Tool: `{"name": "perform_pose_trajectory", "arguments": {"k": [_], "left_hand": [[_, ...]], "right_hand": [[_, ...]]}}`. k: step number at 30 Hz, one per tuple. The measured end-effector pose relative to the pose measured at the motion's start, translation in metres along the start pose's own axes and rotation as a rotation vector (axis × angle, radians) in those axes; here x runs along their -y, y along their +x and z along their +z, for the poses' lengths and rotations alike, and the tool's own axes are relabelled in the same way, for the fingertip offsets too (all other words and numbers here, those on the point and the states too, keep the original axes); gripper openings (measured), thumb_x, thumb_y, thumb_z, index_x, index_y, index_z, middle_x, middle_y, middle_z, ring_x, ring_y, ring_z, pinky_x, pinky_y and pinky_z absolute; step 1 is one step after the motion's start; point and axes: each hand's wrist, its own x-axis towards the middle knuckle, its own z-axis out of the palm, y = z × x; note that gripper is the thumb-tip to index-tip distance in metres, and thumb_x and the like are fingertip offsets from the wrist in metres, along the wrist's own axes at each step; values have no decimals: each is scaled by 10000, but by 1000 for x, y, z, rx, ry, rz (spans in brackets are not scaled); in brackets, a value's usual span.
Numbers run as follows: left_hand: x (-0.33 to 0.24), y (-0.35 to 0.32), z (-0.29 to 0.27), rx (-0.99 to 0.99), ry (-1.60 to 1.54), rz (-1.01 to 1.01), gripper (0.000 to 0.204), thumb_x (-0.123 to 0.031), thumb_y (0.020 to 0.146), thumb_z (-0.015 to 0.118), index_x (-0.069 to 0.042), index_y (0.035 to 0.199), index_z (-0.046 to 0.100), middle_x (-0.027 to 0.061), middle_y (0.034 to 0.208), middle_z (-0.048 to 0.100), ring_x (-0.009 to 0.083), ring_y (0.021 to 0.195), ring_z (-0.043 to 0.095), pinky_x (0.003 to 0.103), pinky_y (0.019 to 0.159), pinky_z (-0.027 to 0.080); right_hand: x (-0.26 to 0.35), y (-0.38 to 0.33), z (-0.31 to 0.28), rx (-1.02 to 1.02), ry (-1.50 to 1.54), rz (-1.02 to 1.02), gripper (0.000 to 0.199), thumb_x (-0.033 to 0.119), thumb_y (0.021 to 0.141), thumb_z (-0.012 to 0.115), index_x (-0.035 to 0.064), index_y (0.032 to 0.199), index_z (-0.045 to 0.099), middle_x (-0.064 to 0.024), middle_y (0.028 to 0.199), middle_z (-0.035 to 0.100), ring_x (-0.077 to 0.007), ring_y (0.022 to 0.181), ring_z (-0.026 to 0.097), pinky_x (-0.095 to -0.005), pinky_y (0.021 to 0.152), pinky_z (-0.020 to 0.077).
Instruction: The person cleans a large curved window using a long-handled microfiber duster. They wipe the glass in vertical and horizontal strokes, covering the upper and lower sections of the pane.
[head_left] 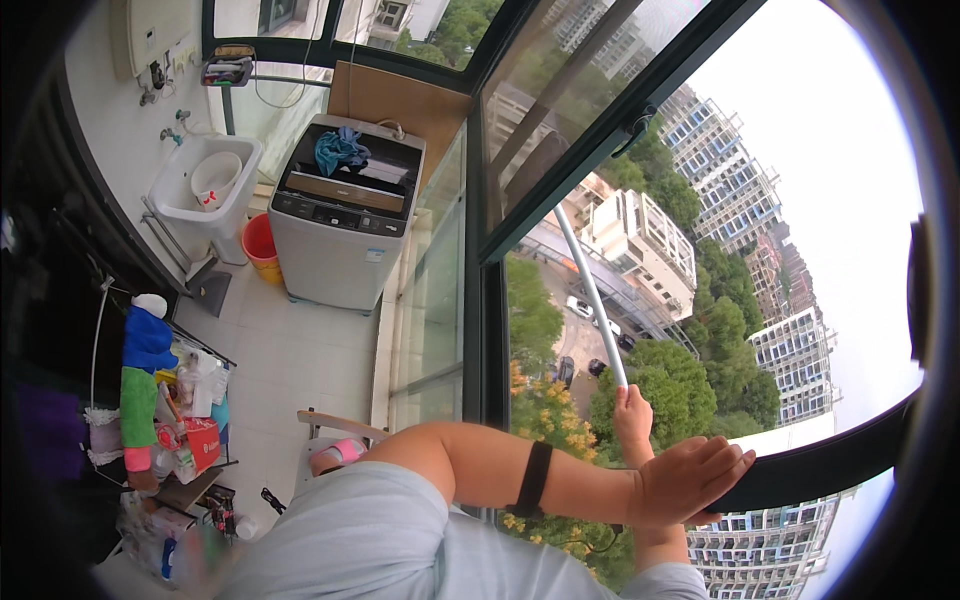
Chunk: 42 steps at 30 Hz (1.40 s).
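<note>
My left arm, with a black band on it, reaches across my body. My left hand (695, 482) is closed over the dark window frame (800, 468) at the right, fingers lying over its edge. Beyond that arm my right hand (633, 425) grips a pale, slim pole (590, 285) near its lower end. The pole slants up and left through the open window, and its upper part passes behind a glass pane (520, 120). A blurred grey rounded shape (540, 160) shows behind that pane near the pole; whether they are joined I cannot tell.
The open window looks down on trees, parked cars and buildings far below. A pink slipper (347, 451) is on a foot by a wooden board. A washing machine (345, 220), red bucket (262, 245) and white sink (210, 190) stand at the back left; a cluttered rack (190, 400) nearer.
</note>
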Motion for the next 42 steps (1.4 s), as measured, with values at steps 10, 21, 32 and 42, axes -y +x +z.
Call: {"name": "perform_pose_trajectory", "arguments": {"k": [10, 21, 32, 42], "left_hand": [[1, 4, -7, 29, -52, 2, 814, -368, 834, 662, 103, 1432, 373, 177, 1191, 489, 310, 1019, 547, 449, 877, 501], [1, 11, -22, 50, -24, -10, 757, -387, 827, 704, 128, 1342, 496, 176, 1106, 541, 320, 903, 581, 424, 805, 526], [1, 13, -24, 53, -1, -9, 756, -376, 830, 716, 132, 1343, 489, 190, 1090, 538, 344, 895, 584, 421, 777, 533], [1, 10, -23, 79, 40, -25, 760, -394, 843, 732, 106, 1361, 490, 193, 1131, 549, 340, 911, 598, 417, 788, 534]], "right_hand": [[-60, -94, -55, 119, -89, 153, 326, 390, 1028, 501, 108, 877, 567, -184, 632, 594, -415, 598, 601, -518, 544, 431], [-3, 53, 37, -12, 32, 66, 404, 476, 994, 493, 96, 893, 583, -209, 743, 659, -458, 735, 635, -577, 656, 469], [-227, -207, -129, 391, -312, 486, 108, 238, 923, 621, 172, 882, 696, -14, 1034, 677, -188, 997, 639, -381, 824, 499], [-91, 17, -7, -26, 260, 296, 346, 402, 907, 724, 74, 840, 635, -71, 675, 667, -202, 606, 595, -393, 579, 442]]}}
